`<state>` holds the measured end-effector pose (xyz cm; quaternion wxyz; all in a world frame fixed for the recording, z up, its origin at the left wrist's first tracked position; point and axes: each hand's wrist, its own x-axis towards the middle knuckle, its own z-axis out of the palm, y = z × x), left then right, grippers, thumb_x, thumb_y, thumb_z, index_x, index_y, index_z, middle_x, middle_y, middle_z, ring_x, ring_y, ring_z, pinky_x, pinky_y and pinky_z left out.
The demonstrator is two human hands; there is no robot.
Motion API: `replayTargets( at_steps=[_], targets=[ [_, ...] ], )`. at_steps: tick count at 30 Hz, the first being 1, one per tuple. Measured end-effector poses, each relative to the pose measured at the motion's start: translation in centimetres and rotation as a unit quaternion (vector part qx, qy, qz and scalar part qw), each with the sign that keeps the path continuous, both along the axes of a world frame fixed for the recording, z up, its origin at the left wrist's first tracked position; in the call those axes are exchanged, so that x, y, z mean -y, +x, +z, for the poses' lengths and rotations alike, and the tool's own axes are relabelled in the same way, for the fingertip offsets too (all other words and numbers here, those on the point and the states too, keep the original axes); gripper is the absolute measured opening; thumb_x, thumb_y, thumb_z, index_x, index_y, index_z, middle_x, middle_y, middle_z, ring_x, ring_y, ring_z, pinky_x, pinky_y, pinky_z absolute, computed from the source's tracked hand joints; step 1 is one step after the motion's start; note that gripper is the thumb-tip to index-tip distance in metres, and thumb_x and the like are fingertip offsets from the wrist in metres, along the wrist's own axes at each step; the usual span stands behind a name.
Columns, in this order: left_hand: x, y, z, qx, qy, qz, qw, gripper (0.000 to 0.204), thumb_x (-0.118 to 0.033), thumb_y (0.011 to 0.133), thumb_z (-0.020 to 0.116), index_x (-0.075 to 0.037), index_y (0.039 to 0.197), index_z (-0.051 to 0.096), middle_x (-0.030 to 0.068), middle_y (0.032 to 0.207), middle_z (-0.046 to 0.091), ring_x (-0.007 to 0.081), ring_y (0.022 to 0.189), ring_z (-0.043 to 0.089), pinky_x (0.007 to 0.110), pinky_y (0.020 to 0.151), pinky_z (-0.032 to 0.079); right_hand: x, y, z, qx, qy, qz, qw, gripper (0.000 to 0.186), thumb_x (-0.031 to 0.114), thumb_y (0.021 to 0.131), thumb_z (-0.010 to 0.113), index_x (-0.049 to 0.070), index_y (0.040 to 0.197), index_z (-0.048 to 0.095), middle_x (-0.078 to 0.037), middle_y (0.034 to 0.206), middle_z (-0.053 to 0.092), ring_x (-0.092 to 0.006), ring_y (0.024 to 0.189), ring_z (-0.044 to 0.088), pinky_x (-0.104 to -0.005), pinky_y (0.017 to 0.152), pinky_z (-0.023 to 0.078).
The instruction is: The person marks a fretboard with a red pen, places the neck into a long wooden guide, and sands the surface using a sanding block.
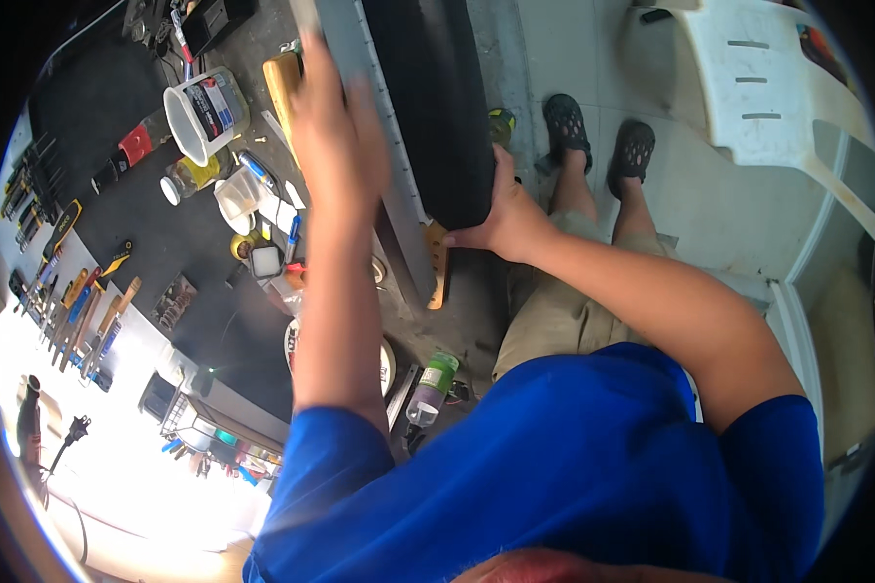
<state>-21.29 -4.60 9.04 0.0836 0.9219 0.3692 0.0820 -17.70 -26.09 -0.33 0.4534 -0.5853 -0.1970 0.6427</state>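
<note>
My right hand (515,219) grips the near end of a long black padded piece (433,107). Its thumb lies near an amber wooden piece with a row of holes (438,264), which sticks out under that end. A long grey bar (345,34) with a dotted pale edge runs along the left side of the black piece. Blurred by motion, my left hand (338,146) hovers left of the bar with fingers stretched out and apart. Just beside it, a yellow wooden block (281,83) is partly covered by the hand.
On the dark workbench at left stand a white plastic tub (196,117), a jar with a yellow label (187,178) and small containers (238,197). A clear bottle with a green label (432,389) lies near my body. Hand tools (78,311) hang farther left. A white plastic chair (749,87) is at right.
</note>
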Motion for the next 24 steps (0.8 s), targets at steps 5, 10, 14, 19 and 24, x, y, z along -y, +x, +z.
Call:
replayTargets(
  at_steps=[5, 10, 14, 19, 24],
  targets=[
    [-4.7, 12.3, 5.2, -0.009, -0.158, 0.221, 0.962, 0.052, -0.004, 0.099, 0.05, 0.003, 0.151, 0.047, 0.0327, 0.092, 0.07, 0.0381, 0.079, 0.074, 0.042, 0.072, 0.055, -0.8, 0.1, 0.6, -0.022, 0.003, 0.019, 1.0, 0.14, 0.031, 0.066, 0.1, -0.001, 0.159, 0.0, -0.031, 0.148, 0.051, -0.0417, 0.139, 0.053, -0.0425, 0.118, 0.04],
    [1.9, -0.8, -0.5, 0.035, -0.001, -0.016, 0.999, 0.063, -0.015, 0.101, 0.06, -0.009, 0.16, 0.04, 0.0269, 0.099, 0.072, 0.0369, 0.083, 0.072, 0.044, 0.077, 0.054, 0.1, 0.9, 0.5, -0.018, -0.018, 0.021, 0.999, 0.142, 0.032, 0.066, 0.1, 0.0, 0.16, -0.001, -0.031, 0.149, 0.049, -0.0423, 0.14, 0.052, -0.0444, 0.118, 0.04],
    [-0.7, 3.5, 0.6, -0.006, -0.086, 0.029, 0.996, 0.063, -0.004, 0.098, 0.059, -0.002, 0.158, 0.039, 0.0282, 0.116, 0.07, 0.0429, 0.107, 0.07, 0.047, 0.091, 0.054, 0.6, 0.7, -0.2, -0.023, -0.005, 0.007, 1.0, 0.141, 0.029, 0.066, 0.1, 0.001, 0.16, -0.002, -0.031, 0.15, 0.049, -0.043, 0.141, 0.051, -0.0452, 0.118, 0.04],
    [-6.7, 8.2, 3.5, -0.005, -0.043, 0.021, 0.999, 0.058, -0.002, 0.099, 0.053, -0.001, 0.156, 0.042, 0.0286, 0.101, 0.072, 0.0367, 0.082, 0.073, 0.041, 0.078, 0.055, -1.1, 0.5, 1.1, -0.076, -0.02, 0.051, 0.996, 0.138, 0.028, 0.068, 0.098, 0.004, 0.16, -0.002, -0.031, 0.149, 0.049, -0.044, 0.141, 0.05, -0.0453, 0.118, 0.04],
    [3.2, -1.3, -0.7, -0.003, 0.062, -0.04, 0.997, 0.064, -0.007, 0.101, 0.056, -0.007, 0.162, 0.037, 0.0222, 0.114, 0.075, 0.0323, 0.098, 0.076, 0.039, 0.085, 0.056, 0.1, 1.5, 0.5, -0.003, -0.005, 0.017, 1.0, 0.141, 0.029, 0.068, 0.098, -0.006, 0.159, -0.003, -0.032, 0.149, 0.05, -0.0425, 0.138, 0.054, -0.0419, 0.116, 0.043]
  ],
)
